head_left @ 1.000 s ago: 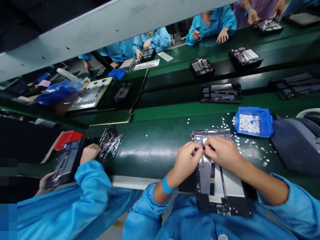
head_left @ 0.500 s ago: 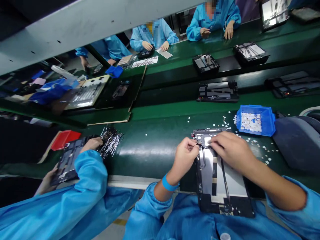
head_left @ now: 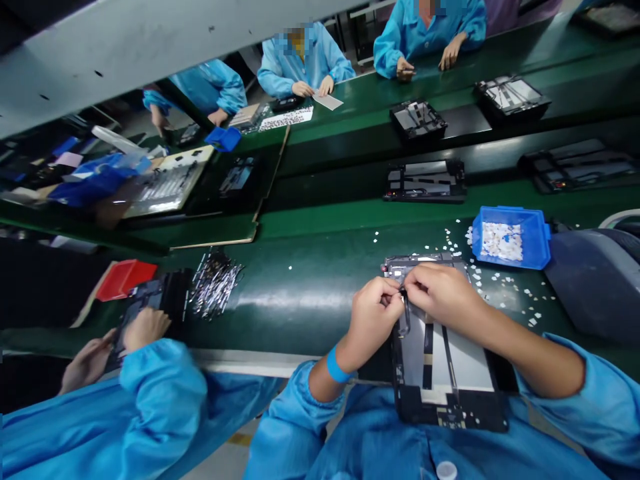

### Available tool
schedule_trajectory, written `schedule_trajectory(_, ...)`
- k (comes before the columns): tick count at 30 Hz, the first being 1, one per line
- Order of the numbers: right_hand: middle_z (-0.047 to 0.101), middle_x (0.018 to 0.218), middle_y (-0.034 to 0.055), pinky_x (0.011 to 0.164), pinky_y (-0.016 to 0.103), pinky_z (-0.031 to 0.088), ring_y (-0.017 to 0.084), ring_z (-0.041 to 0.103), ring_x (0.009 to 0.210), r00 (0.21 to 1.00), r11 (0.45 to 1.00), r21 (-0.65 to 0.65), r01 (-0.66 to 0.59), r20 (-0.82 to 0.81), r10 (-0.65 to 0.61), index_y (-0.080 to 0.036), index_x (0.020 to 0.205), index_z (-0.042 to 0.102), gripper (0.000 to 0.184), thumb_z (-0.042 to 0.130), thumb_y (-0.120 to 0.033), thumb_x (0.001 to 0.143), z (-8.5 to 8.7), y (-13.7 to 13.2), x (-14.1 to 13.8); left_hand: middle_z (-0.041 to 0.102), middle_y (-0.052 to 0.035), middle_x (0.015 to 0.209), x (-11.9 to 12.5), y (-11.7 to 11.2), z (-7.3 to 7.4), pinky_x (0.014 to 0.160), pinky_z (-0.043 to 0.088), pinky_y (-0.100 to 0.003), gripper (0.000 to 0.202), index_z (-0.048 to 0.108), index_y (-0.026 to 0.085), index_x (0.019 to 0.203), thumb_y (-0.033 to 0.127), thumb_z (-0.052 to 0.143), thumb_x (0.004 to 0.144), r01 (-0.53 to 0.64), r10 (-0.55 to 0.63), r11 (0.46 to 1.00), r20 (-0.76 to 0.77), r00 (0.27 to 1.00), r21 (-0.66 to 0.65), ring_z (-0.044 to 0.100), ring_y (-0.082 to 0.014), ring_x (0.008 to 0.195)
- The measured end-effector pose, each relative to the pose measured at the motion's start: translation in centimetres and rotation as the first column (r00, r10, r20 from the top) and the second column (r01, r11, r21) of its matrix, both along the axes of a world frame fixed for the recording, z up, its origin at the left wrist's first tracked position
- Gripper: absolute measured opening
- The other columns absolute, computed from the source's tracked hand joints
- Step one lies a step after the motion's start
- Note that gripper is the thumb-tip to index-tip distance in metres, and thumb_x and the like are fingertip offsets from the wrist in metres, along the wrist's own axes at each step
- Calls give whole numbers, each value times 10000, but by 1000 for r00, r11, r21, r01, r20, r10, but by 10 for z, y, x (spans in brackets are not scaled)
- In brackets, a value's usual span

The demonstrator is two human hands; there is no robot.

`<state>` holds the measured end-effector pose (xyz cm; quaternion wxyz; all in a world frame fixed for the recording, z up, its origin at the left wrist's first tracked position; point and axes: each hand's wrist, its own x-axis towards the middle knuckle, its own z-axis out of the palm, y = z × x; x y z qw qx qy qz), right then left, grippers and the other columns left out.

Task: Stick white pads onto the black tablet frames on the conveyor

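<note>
An opened tablet [head_left: 417, 360], its battery and ribbon cables bare, lies in front of me, overhanging the bench edge toward my lap. Over its upper left part, my left hand [head_left: 373, 317] is closed in a pinch on the end of a thin dark cable [head_left: 406, 323] that loops down over the tablet. Thumb and forefinger of my right hand [head_left: 440, 293] are pressed together at the same spot, touching or nearly touching the left fingertips. Whatever is between the right fingertips is too small and covered to make out.
A blue bin [head_left: 537, 240] of small white pieces stands to the right, with pieces scattered around it. A dark rounded object [head_left: 590, 283] sits beside it. A co-worker's hand [head_left: 147, 328] handles another tablet at left, near a pile of thin strips [head_left: 215, 287]. More tablets [head_left: 425, 180] lie beyond.
My right hand has moved left from the white patch on the tablet to meet my left fingertips. The co-worker's hand at left has drawn back from the strips onto their tablet.
</note>
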<state>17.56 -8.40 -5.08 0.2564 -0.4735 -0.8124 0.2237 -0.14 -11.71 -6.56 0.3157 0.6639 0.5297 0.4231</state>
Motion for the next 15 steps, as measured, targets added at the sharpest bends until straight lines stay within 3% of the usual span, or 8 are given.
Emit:
schedule_trajectory(4,663,725,12,638,264,365,152,588,677,1000,997,-68,30,-3,-30,-208,727,625,142,570,-146,841,5,6,-1,758,-30,908,0,3,0,724,514,-255,130,586,205,779,75,595,785,18,-14,998,63,998,-62,710,-157,829)
schedule_trajectory(7,676,755,25,662,275,386,166,606,706,989,988,-55,145,1,-145,-215,743,625,117,566,-177,835,12,12,31,749,-38,920,-1,5,-2,681,508,-242,94,574,197,767,110,598,793,20,11,982,161,987,-188,692,-145,785)
schedule_trajectory(10,688,758,76,632,323,354,197,608,684,869,891,-8,454,224,-441,-212,756,646,145,572,-255,873,21,18,86,710,-14,814,-4,7,-2,617,474,-222,70,579,192,761,171,619,816,26,39,958,222,974,-285,630,-119,678)
schedule_trajectory(12,695,750,118,615,355,335,224,616,675,760,823,30,567,366,-537,-205,755,665,231,556,-325,919,25,17,111,671,9,738,-6,8,1,593,455,-215,58,612,189,781,205,638,830,25,39,953,206,978,-302,599,-113,642)
schedule_trajectory(13,716,791,129,622,359,354,235,635,698,771,834,30,551,363,-523,-200,796,694,242,552,-343,929,26,14,114,658,16,716,-7,8,3,585,448,-213,50,634,187,797,215,647,836,24,33,954,184,982,-298,589,-112,631)
schedule_trajectory(15,761,934,112,671,343,431,236,681,781,901,926,-18,378,240,-362,-205,962,753,232,572,-345,925,25,8,99,672,14,728,-9,7,8,590,450,-220,46,685,189,845,225,658,854,33,0,963,123,992,-267,586,-115,634)
